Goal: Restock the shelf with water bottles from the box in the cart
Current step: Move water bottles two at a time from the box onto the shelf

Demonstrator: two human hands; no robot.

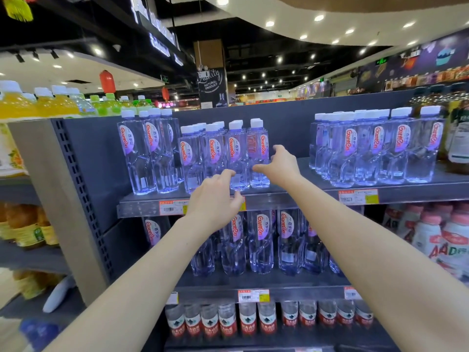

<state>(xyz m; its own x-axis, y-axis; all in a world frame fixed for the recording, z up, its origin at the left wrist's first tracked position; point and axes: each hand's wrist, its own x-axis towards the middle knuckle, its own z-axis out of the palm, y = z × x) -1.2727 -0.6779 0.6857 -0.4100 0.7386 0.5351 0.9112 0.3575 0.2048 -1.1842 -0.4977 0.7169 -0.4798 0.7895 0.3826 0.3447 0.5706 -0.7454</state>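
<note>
Both hands, left hand point(213, 199) and right hand point(281, 166), spread empty just before the front water bottles point(237, 153) on the shelf point(406, 194).

Yellow juice bottles point(17, 105) and green drink bottles point(106, 105), all white-capped, stood in a row along the top of the neighbouring rack point(33, 260) at the left. Golden oil bottles point(25, 224) lined the front edge of one of its lower tiers. A red lantern point(107, 81) hung from the ceiling left of a black "Natural Product" sign point(210, 85), and pink-capped white bottles point(441, 237) stood packed together far to the right.
</note>
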